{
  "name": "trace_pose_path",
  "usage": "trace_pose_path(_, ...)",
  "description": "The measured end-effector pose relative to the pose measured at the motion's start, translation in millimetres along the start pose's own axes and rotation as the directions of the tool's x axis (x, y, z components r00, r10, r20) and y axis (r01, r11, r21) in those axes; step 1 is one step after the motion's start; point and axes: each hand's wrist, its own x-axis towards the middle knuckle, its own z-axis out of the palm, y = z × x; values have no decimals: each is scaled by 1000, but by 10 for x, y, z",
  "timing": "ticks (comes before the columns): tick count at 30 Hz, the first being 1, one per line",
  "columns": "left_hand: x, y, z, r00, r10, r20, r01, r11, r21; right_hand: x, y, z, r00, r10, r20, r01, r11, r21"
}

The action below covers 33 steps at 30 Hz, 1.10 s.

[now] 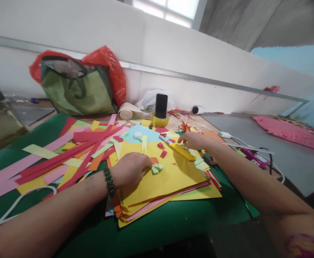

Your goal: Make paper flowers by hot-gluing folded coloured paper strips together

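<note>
My left hand (132,168), with a green bead bracelet (109,181) at the wrist, rests on a stack of yellow paper sheets (173,184). Its fingers are curled together, and whatever they pinch is hidden. Right by the fingertips lie an orange paper disc (154,161) and a folded pale green paper piece (157,168). Farther back, my right hand (191,140) hovers at the stack's far right edge, fingers bent and apart, no object visible in them. Just below it lies a yellow ridged-handled cutter (182,151). Small red paper pieces (163,154) lie beside the cutter.
Coloured paper strips (73,154) cover the left of the green tabletop (157,231). Behind the stack, a phone (161,106) stands on a yellow tape roll (160,121). A green bag (77,89) stands at the back left; a purple power strip (255,157) lies right.
</note>
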Motion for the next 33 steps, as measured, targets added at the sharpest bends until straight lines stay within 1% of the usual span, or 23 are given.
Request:
trace_pose_path(3,4,-3,-3,999,-18,37,17,1000,20,-20,50,66,995,-84,57,85,996,-23)
trace_pose_path(6,4,-10,2,999,-23,23,23,999,25,-7,77,112,995,-91,28,93,994,-62)
trace_pose_path(9,2,-15,4,999,-26,36,24,999,44,-19,84,89,998,-30,-50,26,997,-73)
trace_pose_path(11,2,-17,-2,998,-29,49,27,999,39,-67,53,38,988,15,-152,-21,999,-39)
trace_pose_path(12,3,-18,-9,998,-36,47,35,999,27,-103,18,9,978,27,-208,-19,999,41)
trace_pose_path(13,5,-19,-20,998,-50,27,50,999,7,-142,-30,-17,968,24,-251,20,985,172)
trace_pose_path(14,8,-19,-35,997,-74,-12,73,997,-27,-183,-91,-39,963,3,-270,92,937,337)
trace_pose_path(15,11,-17,-54,992,-106,-70,100,992,-83,-223,-161,-53,961,-39,-273,178,844,507)
trace_pose_path(16,14,-13,-78,981,-142,-132,120,979,-163,-258,-237,-59,957,-99,-272,258,719,645)
trace_pose_path(17,16,-4,-105,968,-177,-179,125,955,-268,-288,-314,-56,948,-167,-272,317,601,734)
trace_pose_path(18,16,9,-135,959,-205,-195,115,912,-393,-311,-386,-46,934,-228,-276,356,507,785)
trace_pose_path(19,14,26,-165,959,-223,-173,102,845,-525,-327,-452,-29,920,-276,-280,380,445,811)
trace_pose_path(20,11,46,-192,967,-224,-118,96,756,-647,-336,-506,-9,908,-309,-285,396,405,824)
trace_pose_path(21,5,67,-216,977,-209,-49,103,657,-747,-340,-548,13,899,-332,-285,404,380,832)
trace_pose_path(23,-7,103,-245,982,-177,61,139,472,-871,-337,-594,54,891,-360,-277,408,363,838)
trace_pose_path(24,-12,113,-249,981,-177,86,151,402,-903,-334,-602,69,887,-368,-278,413,365,834)
trace_pose_path(26,-16,118,-242,974,-204,95,158,321,-934,-334,-601,84,883,-382,-275,418,369,830)
trace_pose_path(28,-13,109,-222,967,-242,77,152,311,-938,-343,-596,82,885,-387,-260,399,341,851)
trace_pose_path(30,-4,98,-201,963,-265,42,139,359,-923,-359,-608,78,901,-352,-253,367,310,877)
trace_pose_path(31,1,94,-191,962,-272,22,132,391,-911,-367,-623,80,915,-312,-255,354,320,879)
trace_pose_path(33,14,89,-172,961,-278,-9,122,451,-884,-376,-664,95,937,-219,-271,338,378,862)
